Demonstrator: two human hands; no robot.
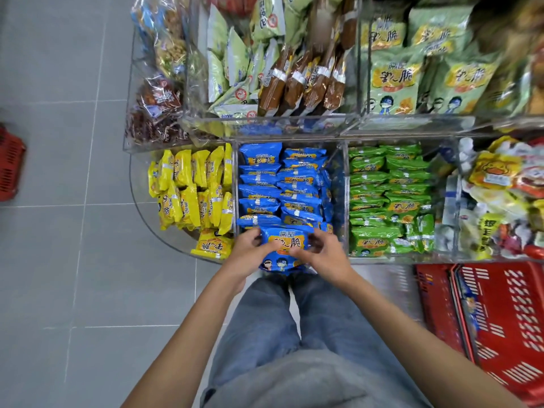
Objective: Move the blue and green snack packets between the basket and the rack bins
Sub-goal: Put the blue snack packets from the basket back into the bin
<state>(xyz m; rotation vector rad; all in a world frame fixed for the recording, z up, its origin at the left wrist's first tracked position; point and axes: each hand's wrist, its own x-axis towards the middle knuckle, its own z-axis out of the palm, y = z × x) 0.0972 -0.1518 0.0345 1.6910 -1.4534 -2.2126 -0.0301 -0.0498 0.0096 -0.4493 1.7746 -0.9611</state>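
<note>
A blue snack packet (pixel 283 248) stands at the near edge of the clear bin of blue packets (pixel 282 184). My left hand (pixel 246 251) grips its left side and my right hand (pixel 323 252) grips its right side, fingers curled over its front. The bin of green packets (pixel 388 198) lies just to the right. A red basket (pixel 506 325) sits on the floor at the lower right, below the rack; its inside is mostly hidden by blur.
Yellow packets (pixel 191 189) fill the bin to the left, and one lies at that bin's near corner. An upper tier holds brown and pale green packets. Mixed snacks (pixel 506 195) fill the far right bin. Another red basket (pixel 10 166) is at the left edge.
</note>
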